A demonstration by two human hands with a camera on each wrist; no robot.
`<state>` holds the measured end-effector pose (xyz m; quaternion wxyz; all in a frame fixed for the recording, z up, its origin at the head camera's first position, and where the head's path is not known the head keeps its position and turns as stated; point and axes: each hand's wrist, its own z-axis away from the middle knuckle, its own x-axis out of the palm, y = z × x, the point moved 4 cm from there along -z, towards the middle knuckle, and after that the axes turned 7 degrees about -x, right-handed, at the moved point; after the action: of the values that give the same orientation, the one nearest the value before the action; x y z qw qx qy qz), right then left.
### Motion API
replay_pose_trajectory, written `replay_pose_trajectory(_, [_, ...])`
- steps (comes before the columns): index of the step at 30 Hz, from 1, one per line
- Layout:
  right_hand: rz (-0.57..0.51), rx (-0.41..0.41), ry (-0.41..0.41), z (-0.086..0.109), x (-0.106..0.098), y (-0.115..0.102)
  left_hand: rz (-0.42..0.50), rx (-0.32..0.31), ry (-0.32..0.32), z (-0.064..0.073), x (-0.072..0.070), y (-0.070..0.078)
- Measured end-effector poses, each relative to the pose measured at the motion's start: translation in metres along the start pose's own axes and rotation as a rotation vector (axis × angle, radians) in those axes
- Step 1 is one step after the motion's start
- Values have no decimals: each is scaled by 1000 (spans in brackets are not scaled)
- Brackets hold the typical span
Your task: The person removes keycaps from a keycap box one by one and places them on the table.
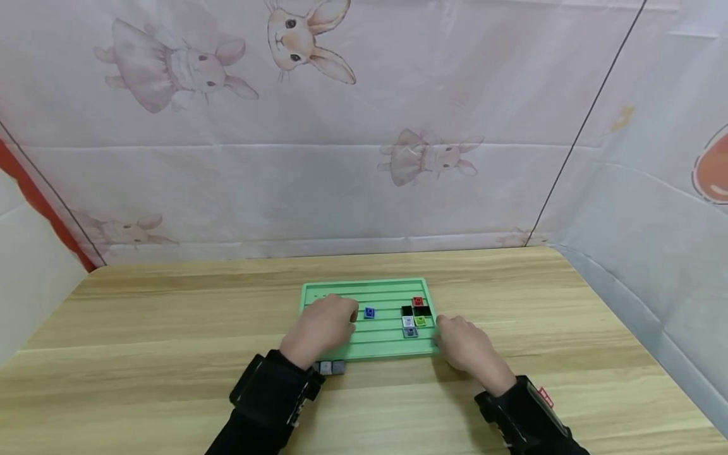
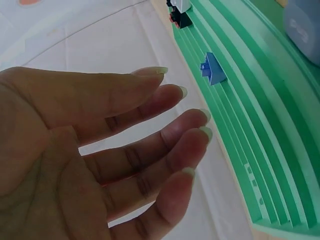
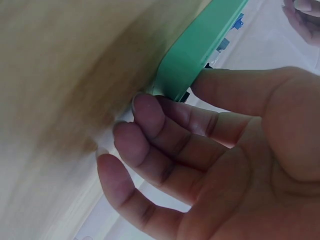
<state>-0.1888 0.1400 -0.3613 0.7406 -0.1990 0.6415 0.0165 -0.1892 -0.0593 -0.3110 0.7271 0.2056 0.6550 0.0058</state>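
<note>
Left hand [image 1: 326, 323] beside blue block [image 1: 369, 313]

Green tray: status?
Left hand over green tray, holding nothing. Right hand grips its right edge. Blue block on tray, untouched. Left hand hides part of tray in head view.

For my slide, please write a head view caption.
Left hand above a green tray with small blocks, right hand at its edge.
</note>
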Motion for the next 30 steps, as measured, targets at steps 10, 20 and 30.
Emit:
replay_pose_trajectory(10, [-2, -7, 11, 0, -1, 1, 3, -37, -63, -20, 2, 10])
replay_pose_trajectory(20, [-12, -5, 8, 1, -1, 0, -32, -51, -148, -38, 13, 22])
replay_pose_trajectory(30, [3, -24, 29, 0, 0, 1, -72, -58, -204, -40, 25, 22])
